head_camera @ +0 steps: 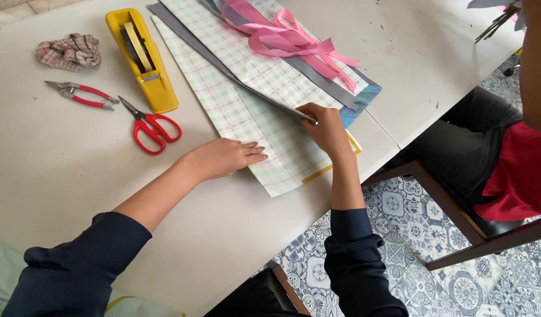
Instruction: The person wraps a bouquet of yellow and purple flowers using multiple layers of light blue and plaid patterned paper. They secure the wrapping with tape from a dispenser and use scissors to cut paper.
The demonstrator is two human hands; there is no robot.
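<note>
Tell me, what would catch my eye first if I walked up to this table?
Probably the pink ribbon heaped on the stacked checked wrapping sheets mid-table. Next, the two hands: the left hand lies flat on the sheets, while the right hand lifts a sheet's edge. To the left sit a yellow tape dispenser, red scissors and red-handled pliers.

On your desk (65,176), well to the left, lay red-handled scissors (151,127) just beside a yellow tape dispenser (142,57). You had red-handled pliers (81,94) further left, and a crumpled checked cloth (69,51) above them. A pink ribbon (288,40) lay in loose loops toward the far edge. At your right, a person in a red garment (520,170) sat on a wooden chair (452,220) over a blue-and-white patterned tile floor (423,276).
</note>
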